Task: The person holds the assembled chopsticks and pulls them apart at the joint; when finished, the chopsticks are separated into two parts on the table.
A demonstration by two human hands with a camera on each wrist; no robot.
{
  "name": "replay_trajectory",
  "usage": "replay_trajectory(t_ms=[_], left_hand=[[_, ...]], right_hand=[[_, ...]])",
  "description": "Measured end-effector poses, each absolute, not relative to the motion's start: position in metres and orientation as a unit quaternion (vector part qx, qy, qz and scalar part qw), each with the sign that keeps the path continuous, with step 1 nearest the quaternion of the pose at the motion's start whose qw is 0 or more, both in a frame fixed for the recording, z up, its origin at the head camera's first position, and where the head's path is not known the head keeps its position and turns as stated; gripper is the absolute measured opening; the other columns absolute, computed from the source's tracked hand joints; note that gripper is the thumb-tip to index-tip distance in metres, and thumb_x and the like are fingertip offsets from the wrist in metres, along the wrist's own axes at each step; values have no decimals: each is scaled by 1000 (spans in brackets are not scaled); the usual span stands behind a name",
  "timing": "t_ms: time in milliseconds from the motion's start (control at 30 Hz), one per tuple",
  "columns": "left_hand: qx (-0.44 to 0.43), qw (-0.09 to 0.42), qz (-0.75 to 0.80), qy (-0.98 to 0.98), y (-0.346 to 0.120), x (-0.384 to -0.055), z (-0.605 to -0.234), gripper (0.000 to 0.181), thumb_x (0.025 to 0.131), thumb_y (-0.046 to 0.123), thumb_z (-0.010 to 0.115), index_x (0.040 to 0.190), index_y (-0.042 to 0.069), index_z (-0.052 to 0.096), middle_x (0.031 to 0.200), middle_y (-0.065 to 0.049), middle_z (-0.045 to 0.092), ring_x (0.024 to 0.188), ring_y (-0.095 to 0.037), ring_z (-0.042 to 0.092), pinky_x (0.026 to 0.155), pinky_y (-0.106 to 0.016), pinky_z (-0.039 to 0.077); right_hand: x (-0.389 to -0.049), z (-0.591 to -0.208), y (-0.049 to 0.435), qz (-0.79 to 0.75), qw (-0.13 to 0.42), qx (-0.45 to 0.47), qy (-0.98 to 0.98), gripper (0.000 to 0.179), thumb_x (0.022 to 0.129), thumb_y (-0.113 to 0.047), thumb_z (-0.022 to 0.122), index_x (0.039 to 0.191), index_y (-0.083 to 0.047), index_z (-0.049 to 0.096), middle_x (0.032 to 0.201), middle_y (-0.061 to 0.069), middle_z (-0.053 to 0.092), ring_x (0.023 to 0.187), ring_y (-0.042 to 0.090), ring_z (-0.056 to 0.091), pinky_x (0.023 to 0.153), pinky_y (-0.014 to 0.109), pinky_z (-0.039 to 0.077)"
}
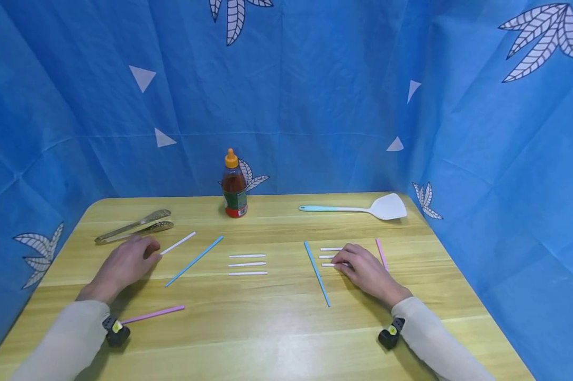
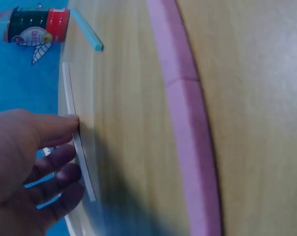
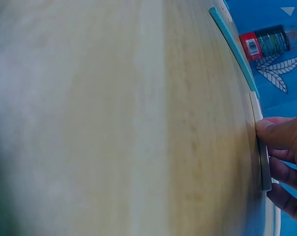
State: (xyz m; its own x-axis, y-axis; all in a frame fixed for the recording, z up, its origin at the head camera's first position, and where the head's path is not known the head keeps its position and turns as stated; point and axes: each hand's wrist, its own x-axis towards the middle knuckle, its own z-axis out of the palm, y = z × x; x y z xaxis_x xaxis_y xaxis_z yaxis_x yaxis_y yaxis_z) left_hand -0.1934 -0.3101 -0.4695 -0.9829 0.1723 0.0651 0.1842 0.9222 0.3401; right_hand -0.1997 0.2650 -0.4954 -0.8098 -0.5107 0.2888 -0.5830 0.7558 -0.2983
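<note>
In the head view my left hand (image 1: 128,263) is low over the left side of the table. It pinches a slim white stick (image 1: 180,242), which slants up to the right; the left wrist view shows the thumb against this stick (image 2: 83,164). My right hand (image 1: 366,268) pinches the nearest of three white sticks (image 1: 328,265) stacked in parallel, partly covering their right ends. Thumb and fingers lie along that stick (image 3: 254,104) in the right wrist view. A blue stick (image 1: 317,275) lies left of the right hand, a pink one (image 1: 381,253) behind it.
Between the hands lie three parallel white sticks (image 1: 247,264) and a slanted blue stick (image 1: 194,261). A pink stick (image 1: 158,313) is by the left wrist. Metal tongs (image 1: 134,227), a sauce bottle (image 1: 234,191) and a white spatula (image 1: 386,207) are along the back, before a blue cloth (image 1: 315,95).
</note>
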Motion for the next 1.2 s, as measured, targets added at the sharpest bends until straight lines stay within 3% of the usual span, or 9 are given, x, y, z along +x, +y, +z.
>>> replay_trajectory(t_ms=[333,633,800,967,1200], left_hand=[[-93,17,-182,-979,-299,-190,-465,7,103,10,72,107,5,72,98,-11,69,84,-24,62,73,-47,51],[-172,86,-192,-962,-242,-180,-445,5,102,7,74,106,8,75,98,-5,73,85,-20,66,73,-43,55],[-215,97,-176,-956,-202,-172,-442,4,100,8,77,102,11,76,96,0,73,90,-18,68,78,-42,59],[-269,83,-141,-949,-159,-163,-443,3,102,11,76,102,14,75,100,2,72,98,-19,69,84,-40,61],[-341,92,-118,-928,-111,-152,-444,5,102,13,78,102,17,74,99,5,69,88,-13,65,75,-32,59]], right_hand=[[-201,-499,264,191,101,296,-930,13,95,-9,85,105,-16,80,103,-3,73,98,16,69,89,41,61],[-198,-492,268,220,105,301,-922,15,96,-10,83,110,-15,80,107,-3,73,101,17,69,91,43,60],[-197,-478,263,265,112,295,-911,11,102,-11,78,113,-14,80,109,-5,73,105,18,70,94,45,59],[-193,-466,244,314,76,306,-895,14,108,-16,70,118,-12,79,114,-5,74,106,15,71,92,43,62],[-184,-450,211,335,9,331,-882,21,113,-24,62,124,-15,78,117,-2,77,101,9,70,91,38,63]])
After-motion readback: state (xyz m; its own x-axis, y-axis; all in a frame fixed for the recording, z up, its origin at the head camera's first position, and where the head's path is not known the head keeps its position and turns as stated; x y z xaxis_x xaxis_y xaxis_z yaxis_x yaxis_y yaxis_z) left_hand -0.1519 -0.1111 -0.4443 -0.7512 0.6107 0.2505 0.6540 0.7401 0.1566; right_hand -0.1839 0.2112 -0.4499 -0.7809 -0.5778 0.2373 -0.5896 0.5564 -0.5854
